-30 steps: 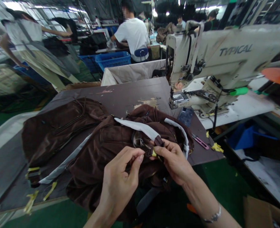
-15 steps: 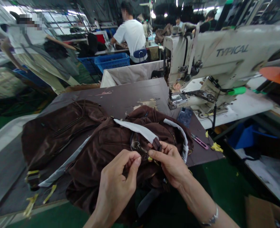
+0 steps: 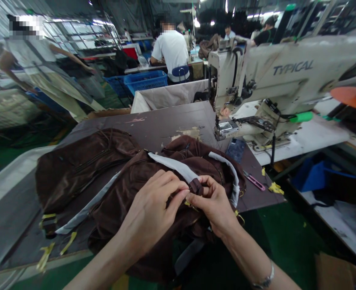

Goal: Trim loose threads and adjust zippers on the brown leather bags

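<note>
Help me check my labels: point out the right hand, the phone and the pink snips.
Right hand (image 3: 214, 204): head view, near the base of the thumb.
Phone (image 3: 236, 150): head view, on its flat dark side.
Pink snips (image 3: 254, 181): head view, on the pink handle.

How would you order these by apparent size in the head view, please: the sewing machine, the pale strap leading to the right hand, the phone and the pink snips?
1. Sewing machine
2. Pale strap to the right hand
3. Phone and pink snips, unranked: the snips look longer, the phone broader.
</note>
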### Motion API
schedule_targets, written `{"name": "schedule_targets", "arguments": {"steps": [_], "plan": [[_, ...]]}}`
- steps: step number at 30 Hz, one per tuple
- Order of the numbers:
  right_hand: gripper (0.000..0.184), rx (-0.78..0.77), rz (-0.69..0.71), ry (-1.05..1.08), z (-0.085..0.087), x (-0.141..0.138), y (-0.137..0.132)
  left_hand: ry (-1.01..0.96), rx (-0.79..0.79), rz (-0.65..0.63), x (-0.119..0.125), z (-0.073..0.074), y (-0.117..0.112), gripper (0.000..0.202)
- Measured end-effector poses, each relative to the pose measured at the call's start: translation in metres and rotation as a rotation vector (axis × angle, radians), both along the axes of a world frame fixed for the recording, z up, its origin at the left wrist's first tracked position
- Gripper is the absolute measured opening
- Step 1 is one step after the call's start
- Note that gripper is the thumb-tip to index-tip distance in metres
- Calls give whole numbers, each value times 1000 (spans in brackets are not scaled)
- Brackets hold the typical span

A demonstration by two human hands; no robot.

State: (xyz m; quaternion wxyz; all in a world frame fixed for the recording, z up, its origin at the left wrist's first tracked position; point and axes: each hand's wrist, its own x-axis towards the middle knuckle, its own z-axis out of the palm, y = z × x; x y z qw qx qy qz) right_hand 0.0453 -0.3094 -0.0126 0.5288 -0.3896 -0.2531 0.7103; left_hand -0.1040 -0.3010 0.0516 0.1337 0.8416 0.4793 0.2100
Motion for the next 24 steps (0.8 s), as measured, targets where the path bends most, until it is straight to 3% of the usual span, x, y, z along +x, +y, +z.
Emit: {"name": "schedule_targets", "arguments": {"steps": [4, 9, 14, 21, 24], "plan": [[50, 24, 1, -1, -1, 0, -2, 39, -68, -29, 5, 0, 7, 15], [48, 35, -5, -4, -4, -3, -3, -61, -75, -45, 15, 0, 13, 16], [44, 13, -8, 7, -4, -5, -1, -188, -136, -10, 19, 20, 23, 16], [31, -6, 107, -49, 2, -1, -1, -360, -524, -141, 12, 41, 39, 20], [31, -15, 123, -57, 4, -1, -3, -315, -493, -155, 17, 55, 45, 20]]}}
